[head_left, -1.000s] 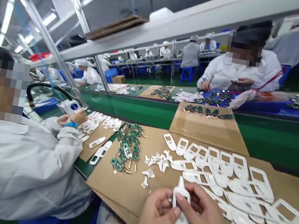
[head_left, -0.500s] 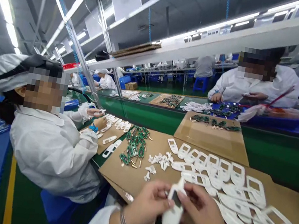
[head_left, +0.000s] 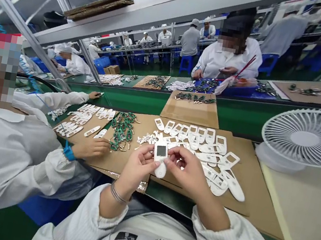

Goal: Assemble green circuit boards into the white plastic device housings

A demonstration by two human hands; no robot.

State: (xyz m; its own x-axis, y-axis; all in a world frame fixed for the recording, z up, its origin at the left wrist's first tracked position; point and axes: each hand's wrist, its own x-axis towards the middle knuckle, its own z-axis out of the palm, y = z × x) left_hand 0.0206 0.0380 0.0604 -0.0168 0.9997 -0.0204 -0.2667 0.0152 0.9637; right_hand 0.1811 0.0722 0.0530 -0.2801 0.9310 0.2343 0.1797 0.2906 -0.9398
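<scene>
Both my hands hold one white thermometer-like device (head_left: 160, 158) with a small grey screen, upright above the near edge of a brown cardboard sheet (head_left: 242, 184). My left hand (head_left: 136, 169) pinches its left side and my right hand (head_left: 189, 170) grips its right side. Just beyond lie several white plastic shells (head_left: 206, 144) with window cut-outs, small white parts (head_left: 148, 137) and a heap of green circuit boards (head_left: 123, 130).
A white fan (head_left: 309, 138) lies at the right on the bench. A co-worker in a white coat (head_left: 12, 152) sits close at my left, a hand (head_left: 90, 148) on the cardboard. Behind runs a green conveyor (head_left: 242, 113); another person (head_left: 230, 58) works across it.
The view has swung right and down, bringing the fan and my lap into sight. The device has turned so its screen faces me and sits higher between my hands.
</scene>
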